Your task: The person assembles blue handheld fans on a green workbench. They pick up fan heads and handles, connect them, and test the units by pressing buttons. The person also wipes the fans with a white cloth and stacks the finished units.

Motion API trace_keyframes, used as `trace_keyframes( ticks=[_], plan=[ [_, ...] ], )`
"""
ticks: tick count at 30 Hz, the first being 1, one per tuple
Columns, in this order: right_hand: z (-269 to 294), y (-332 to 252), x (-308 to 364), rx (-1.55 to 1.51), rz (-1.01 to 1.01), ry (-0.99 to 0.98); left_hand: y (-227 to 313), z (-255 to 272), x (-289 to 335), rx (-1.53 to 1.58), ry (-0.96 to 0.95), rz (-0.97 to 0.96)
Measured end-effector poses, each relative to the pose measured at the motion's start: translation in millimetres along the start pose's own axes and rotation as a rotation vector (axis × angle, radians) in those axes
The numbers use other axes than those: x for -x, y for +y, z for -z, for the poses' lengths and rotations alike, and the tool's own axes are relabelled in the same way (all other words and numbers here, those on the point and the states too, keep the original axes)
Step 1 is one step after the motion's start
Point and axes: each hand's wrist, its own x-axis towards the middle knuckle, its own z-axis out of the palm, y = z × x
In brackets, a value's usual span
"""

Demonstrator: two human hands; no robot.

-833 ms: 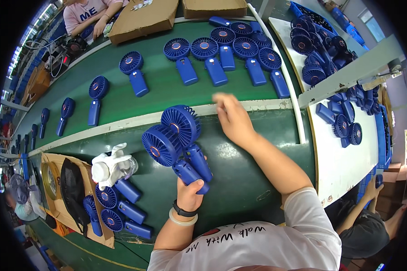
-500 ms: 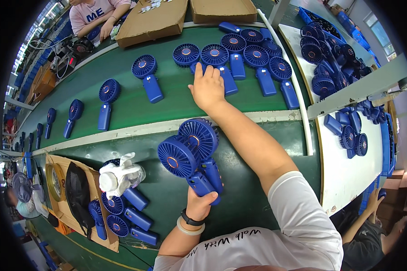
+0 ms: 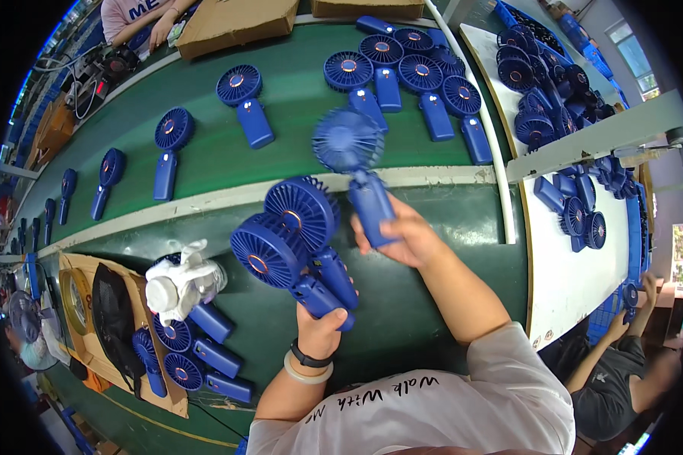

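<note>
Two blue handheld fans [image 3: 269,246] are gripped together by their handles in my left hand [image 3: 320,330], their round heads overlapping. My right hand [image 3: 408,233] is closed round the handle of another blue handheld fan [image 3: 372,206], held upright just to the right of that pair; its head is blurred. Beyond my hands, more blue fans [image 3: 239,85] lie on the green conveyor belt [image 3: 205,155], spaced out on the left and clustered at the right [image 3: 421,72].
At left, a cardboard tray [image 3: 176,402] holds a black pouch [image 3: 118,322] and tape roll [image 3: 74,299]; several fans [image 3: 212,322] and a white-wrapped bottle [image 3: 182,288] are beside it. A white table [image 3: 577,296] with piled fans and a metal bar [image 3: 607,133] are at right. Co-workers sit nearby.
My right hand has lifted a fan from the cluster on the belt and drawn it back toward me. The left hand's pair has shifted slightly left.
</note>
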Motion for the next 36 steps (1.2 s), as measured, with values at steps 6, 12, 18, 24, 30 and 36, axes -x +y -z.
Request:
trace_keyframes(
  ticks=[6, 12, 18, 24, 30, 36],
  plan=[
    [-3.6, 8.9, 30.8, -0.107, 0.010, -0.063, -2.0, 6.1, -3.0, -0.008, -0.049, -0.030],
    [-1.8, 9.0, 30.5, -0.145, -0.036, -0.116, -3.7, 11.7, -2.8, 0.019, -0.065, -0.024],
    [3.6, 11.4, 28.2, -0.209, -0.043, -0.159, -4.2, 12.6, -3.4, 0.125, -0.095, 0.016],
    [3.4, 10.6, 29.7, 0.012, 0.072, 0.087, -5.1, 13.8, -3.3, 0.139, -0.111, 0.028],
    [-3.3, 8.2, 28.6, 0.366, 0.120, 0.335, -2.4, 10.8, -4.5, 0.145, -0.097, 0.040],
    [-0.1, 10.7, 28.1, 0.503, 0.131, 0.323, -1.9, 9.6, -2.4, 0.140, -0.071, 0.052]
  ],
)
